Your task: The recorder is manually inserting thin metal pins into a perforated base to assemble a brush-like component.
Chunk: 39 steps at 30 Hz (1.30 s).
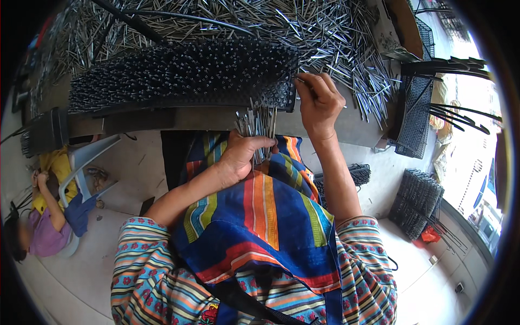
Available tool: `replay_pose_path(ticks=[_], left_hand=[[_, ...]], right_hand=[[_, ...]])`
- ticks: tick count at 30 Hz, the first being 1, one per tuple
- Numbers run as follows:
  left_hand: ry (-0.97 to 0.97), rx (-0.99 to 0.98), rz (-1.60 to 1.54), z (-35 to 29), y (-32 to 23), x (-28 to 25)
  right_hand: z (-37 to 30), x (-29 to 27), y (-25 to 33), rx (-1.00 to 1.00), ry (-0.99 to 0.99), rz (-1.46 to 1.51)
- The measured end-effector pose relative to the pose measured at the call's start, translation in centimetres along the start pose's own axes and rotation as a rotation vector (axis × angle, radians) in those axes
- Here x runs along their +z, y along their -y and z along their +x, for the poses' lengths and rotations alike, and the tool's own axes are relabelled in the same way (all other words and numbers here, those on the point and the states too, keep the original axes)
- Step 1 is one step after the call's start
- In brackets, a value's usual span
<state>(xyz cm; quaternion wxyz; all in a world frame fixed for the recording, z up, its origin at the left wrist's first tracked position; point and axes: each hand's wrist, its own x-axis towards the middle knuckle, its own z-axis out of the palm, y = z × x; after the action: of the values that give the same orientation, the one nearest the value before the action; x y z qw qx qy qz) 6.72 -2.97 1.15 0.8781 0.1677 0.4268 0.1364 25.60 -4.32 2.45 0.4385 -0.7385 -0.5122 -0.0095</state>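
Note:
My left hand (238, 156) is closed around an upright bundle of thin metal rods (257, 123), held just in front of the table edge. Behind it lies a long black rack (184, 73), densely filled with dark upright pieces that have shiny tips. At the rack's right end, my right hand (322, 105) is raised with thumb and forefinger pinched together. Whatever sits between those fingertips is too small to make out. Loose metal rods (346, 65) lie heaped on the table behind and to the right of the rack.
Black mesh baskets with hooks (414, 111) stand at the table's right end, near an open box (398, 27). More filled black racks (416, 203) rest on the floor at right. On the left, another person (51, 225) sits near a pale blue chair (81, 176).

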Motion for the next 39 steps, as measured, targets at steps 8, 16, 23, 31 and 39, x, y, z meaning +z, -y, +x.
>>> replay_pose_path(ticks=[8, 16, 23, 31, 39], left_hand=[[0.007, 0.038, -0.019, 0.0, 0.3, -0.2], [0.031, -0.036, 0.022, -0.2, -0.2, -0.6], [0.064, 0.011, 0.023, 0.2, 0.0, -0.5], [0.092, 0.053, 0.003, -0.5, -0.7, 0.6], [-0.040, -0.001, -0.049, -0.4, -0.5, -1.4]], right_hand=[[1.9, 0.4, 2.1, -0.106, 0.052, -0.146], [0.5, 0.6, 0.0, 0.009, 0.009, -0.018], [0.5, 0.1, 1.3, -0.059, 0.107, -0.154], [-2.6, -1.4, 2.0, 0.635, 0.678, 0.485], [-2.2, -1.3, 2.3, 0.869, 0.357, 0.811]])
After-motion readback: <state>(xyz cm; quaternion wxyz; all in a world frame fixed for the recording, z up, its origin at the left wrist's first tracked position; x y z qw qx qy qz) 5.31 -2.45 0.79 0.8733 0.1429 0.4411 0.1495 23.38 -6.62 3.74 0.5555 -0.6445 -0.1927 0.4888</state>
